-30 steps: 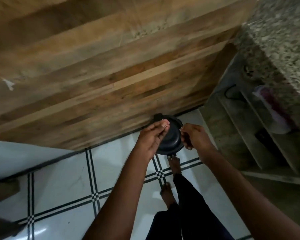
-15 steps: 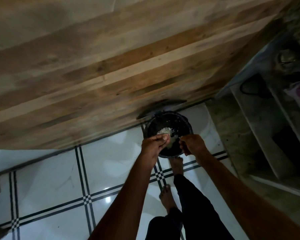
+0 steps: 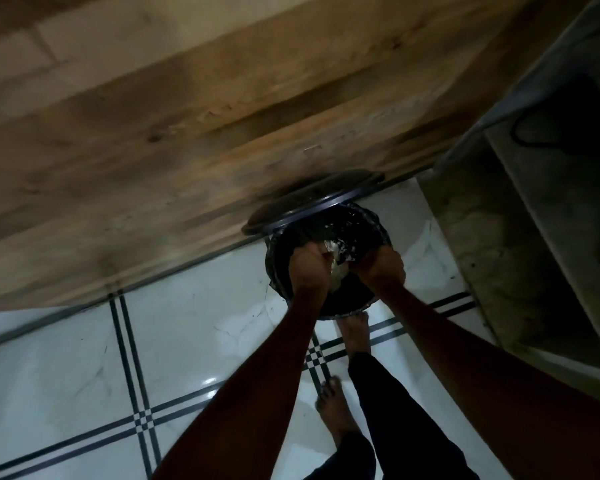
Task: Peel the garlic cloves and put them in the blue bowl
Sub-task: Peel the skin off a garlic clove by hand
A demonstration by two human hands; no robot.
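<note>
A black bin (image 3: pixel 368 230) lined with a dark bag stands on the floor, its lid (image 3: pixel 312 202) raised against the wooden cabinet. Both my hands reach down into its mouth, backs toward the camera. My left hand (image 3: pixel 309 268) curls around a pale clump of garlic peel (image 3: pixel 334 266) that lies between the two hands. My right hand (image 3: pixel 378 268) is close beside the clump, but its fingers are hidden in the dark. White scraps (image 3: pixel 340 244) lie inside the bag. No blue bowl or garlic cloves show in this view.
A wooden cabinet front (image 3: pixel 222 116) fills the upper view. Below is a white tiled floor (image 3: pixel 66 393) with black lines. My bare feet (image 3: pixel 354 337) stand just behind the bin. Stone shelves (image 3: pixel 534 220) rise at the right.
The bin's lid has swung up from closed to open. My hands have gone from the lid's top down into the bin's mouth, and the pale peel now shows between them.
</note>
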